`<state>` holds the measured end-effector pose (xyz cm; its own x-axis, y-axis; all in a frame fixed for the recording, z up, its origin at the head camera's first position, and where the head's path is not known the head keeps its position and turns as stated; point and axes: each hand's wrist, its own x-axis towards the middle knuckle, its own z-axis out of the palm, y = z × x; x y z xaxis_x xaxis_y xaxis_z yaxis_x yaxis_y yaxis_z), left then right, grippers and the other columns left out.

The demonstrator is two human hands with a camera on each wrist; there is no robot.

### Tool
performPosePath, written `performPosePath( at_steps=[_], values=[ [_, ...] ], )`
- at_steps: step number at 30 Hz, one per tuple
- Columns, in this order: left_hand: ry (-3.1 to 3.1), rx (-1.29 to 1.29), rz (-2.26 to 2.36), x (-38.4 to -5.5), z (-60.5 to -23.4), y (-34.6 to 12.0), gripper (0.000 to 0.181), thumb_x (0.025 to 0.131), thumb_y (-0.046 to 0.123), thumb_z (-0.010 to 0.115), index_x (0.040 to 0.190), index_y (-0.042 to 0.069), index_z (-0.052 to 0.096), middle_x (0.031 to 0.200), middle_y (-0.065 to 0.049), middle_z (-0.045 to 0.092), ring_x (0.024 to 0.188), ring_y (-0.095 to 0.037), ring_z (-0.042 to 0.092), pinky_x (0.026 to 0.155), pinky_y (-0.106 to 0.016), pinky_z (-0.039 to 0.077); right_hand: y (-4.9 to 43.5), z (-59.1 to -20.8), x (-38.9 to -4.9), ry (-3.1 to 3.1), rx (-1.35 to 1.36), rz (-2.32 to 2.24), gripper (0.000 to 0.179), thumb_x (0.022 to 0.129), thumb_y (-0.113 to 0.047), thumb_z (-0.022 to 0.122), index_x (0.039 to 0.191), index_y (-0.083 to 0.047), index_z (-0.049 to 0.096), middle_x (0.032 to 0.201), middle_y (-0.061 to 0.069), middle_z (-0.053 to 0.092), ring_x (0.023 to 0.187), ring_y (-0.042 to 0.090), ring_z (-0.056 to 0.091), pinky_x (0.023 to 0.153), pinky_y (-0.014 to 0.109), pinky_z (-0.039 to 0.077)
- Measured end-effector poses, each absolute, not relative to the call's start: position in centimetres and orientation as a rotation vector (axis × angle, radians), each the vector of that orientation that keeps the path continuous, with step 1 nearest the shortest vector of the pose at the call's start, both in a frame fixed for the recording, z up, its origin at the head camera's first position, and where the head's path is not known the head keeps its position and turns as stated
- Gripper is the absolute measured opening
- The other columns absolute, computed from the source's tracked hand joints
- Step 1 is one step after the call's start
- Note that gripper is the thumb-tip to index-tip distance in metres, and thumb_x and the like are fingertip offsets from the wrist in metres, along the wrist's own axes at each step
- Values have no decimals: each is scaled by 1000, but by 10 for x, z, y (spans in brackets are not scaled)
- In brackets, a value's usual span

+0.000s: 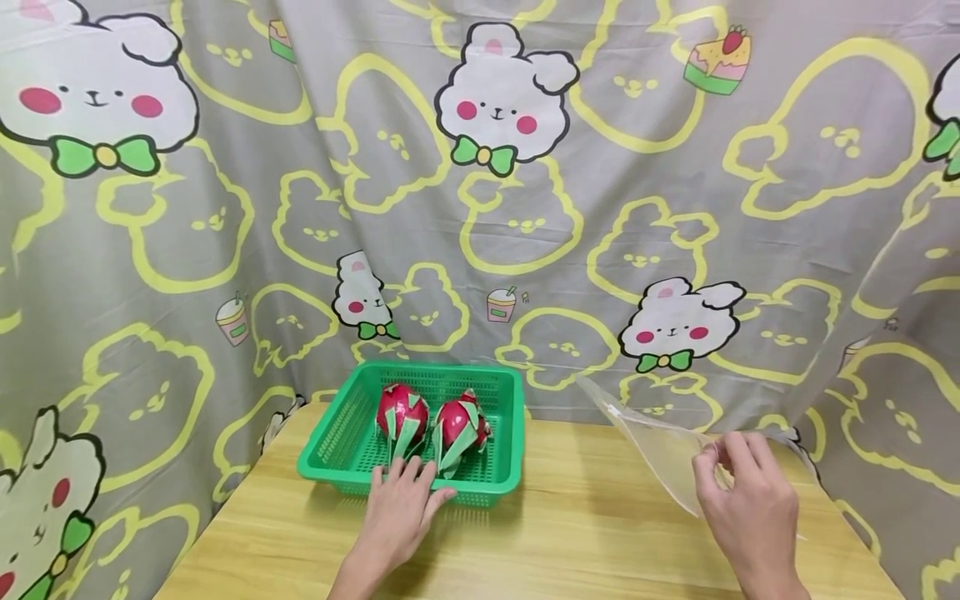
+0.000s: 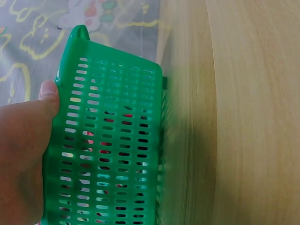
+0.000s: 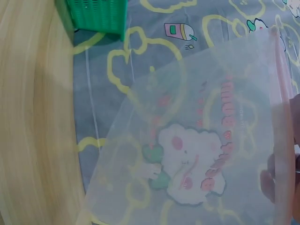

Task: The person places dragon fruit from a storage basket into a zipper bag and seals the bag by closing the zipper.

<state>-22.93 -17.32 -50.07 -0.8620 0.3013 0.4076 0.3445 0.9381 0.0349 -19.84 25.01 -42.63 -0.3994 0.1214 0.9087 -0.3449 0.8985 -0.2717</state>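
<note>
A green plastic basket (image 1: 513, 433) with slotted walls stands on the table, and two red dragon fruits (image 1: 459, 423) with green scales lie inside it. My left hand (image 1: 400, 510) reaches over the basket's near rim, its fingers extended toward the left fruit and its thumb along the rim. In the left wrist view the thumb (image 2: 49, 93) lies at the basket's edge. On the right, my right hand (image 1: 752, 504) pinches a translucent zipper bag (image 1: 663, 454) by its top edge, above the table. A printed bunny and pink lettering show on the bag (image 3: 140, 136) in the right wrist view.
The light wood table (image 1: 577, 508) carries the basket toward its back left. A grey curtain (image 1: 540, 217) with bunny and yellow outline prints hangs along the table's back and sides.
</note>
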Motion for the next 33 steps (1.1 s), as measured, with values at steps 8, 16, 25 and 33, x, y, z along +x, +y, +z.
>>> performPosePath(
  at_steps=[8,16,25,33],
  values=[
    [-2711,-461,-196,-228,-497,-173,46,103,60,46,110,17,62,106,-4,60,103,-31,51,91,-60,40,246,-428,-199,-1923,88,530,14,85,-11,51,76,-4,57,76,7,51,68,9,42,55,23,38],
    [-2749,-438,-271,-222,-482,-170,49,101,59,51,119,15,66,115,-8,61,111,-32,53,97,-60,42,242,-427,-199,-1835,24,585,13,84,-6,53,73,-1,57,74,12,54,68,11,44,61,18,37],
    [-2676,-462,-407,-203,-446,-140,47,104,60,43,119,20,63,116,0,57,109,-24,49,97,-52,41,233,-423,-198,-1724,-81,754,11,83,3,54,73,3,57,73,12,55,72,-10,42,68,8,35],
    [-2646,-616,-514,-195,-437,-94,50,105,59,39,121,18,63,117,3,59,109,-18,51,96,-43,47,218,-416,-191,-1765,-213,1031,15,89,2,54,75,0,56,70,-7,54,66,-6,53,65,5,43]
  ],
)
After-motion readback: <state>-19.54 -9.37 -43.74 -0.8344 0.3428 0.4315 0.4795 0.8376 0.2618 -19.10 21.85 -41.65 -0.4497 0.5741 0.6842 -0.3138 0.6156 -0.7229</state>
